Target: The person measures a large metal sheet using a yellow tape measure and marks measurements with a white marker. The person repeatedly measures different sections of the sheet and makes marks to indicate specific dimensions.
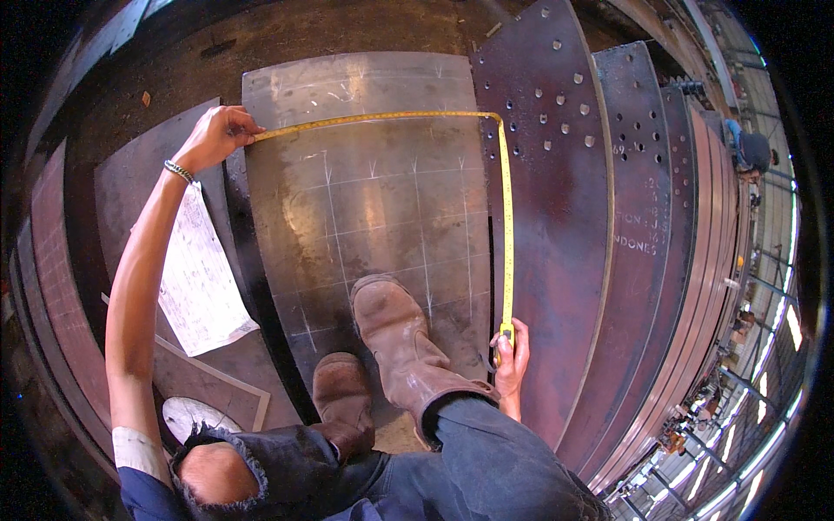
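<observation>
In the head view, the only one, the tape [382,118] runs from the left hand [211,141] across the plate [282,191], bends sharply beyond its far side, and comes back down to the right hand [512,369]. The left thumb and forefinger are pinched together on the tape's end; the right fingers are closed round its case [506,330].

As I judge it, the marking is well along: chalk lines [422,234] already form a grid between the two hands and below the left fingers. The tape is drawn out, but neither hand holds chalk, so this looks like measuring or checking. Above the tape, marks are sparser; whether any remain to be made, I cannot tell.

Counted: one tape, one marked plate, two hands. Three long chalk lines show between the hands, with at least three fainter crosswise ones, and four arrowheads [373,169] in a row just below the tape. Two boots [391,326] are left of the right fingers. Below the left fingers lie one paper [201,278], one L-shaped strip [263,410] and one pale disc [193,417]. Right of the right fingers stand at least three holed plates [556,200]; far beyond, one other person [751,152].
</observation>
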Tool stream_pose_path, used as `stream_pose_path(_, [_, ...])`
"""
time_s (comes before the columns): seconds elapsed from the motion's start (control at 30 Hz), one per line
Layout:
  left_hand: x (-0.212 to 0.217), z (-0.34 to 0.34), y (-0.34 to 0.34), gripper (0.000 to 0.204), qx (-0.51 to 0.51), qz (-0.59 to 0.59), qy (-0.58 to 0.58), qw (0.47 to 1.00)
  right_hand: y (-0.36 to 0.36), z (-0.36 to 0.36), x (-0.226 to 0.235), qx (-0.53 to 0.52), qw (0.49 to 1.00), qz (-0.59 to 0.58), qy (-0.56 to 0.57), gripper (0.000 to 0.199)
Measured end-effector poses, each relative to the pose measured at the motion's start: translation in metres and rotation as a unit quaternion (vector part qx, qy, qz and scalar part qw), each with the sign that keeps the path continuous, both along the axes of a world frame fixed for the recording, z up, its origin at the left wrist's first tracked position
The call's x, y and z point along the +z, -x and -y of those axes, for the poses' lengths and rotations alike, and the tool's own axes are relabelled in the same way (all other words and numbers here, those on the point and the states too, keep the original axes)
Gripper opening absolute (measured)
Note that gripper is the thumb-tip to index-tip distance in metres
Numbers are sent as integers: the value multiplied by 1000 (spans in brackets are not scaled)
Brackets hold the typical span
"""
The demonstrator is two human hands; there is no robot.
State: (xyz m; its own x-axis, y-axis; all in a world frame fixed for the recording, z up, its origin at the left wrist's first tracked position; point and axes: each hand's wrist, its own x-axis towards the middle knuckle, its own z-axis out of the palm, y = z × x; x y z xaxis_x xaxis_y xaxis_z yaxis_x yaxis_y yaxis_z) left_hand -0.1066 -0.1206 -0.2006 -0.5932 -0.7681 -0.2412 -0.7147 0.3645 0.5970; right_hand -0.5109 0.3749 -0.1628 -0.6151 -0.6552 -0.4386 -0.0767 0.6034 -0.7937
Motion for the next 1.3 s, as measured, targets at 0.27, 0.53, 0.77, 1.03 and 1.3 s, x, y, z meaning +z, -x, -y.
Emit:
stream_pose_path(0.27, [6, -1, -3, 19, 5, 12, 8, 1000, 5, -8, -17, 42, 998, -40, 31, 52])
stream_pose_path(0.53, [6, -1, 3, 18, 8, 15, -16, 1000, 8, -17, -21, 40, 998, -48, 23, 53])
stream_pose_path(0.77, [7, -1, 1, 18, 4, -5, -9, 1000, 7, -14, -18, 38, 999, -37, 8, 54])
stream_pose_path(1.03, [2, 0, -1, 19, 16, -13, -23, 1000, 5, -10, -17, 46, 998, -43, 19, 52])
stream_pose_path(1.3, [0, 2, -1, 20, 8, 2, -13, 1000, 4, -10, -16, 41, 998, -36, 30, 51])
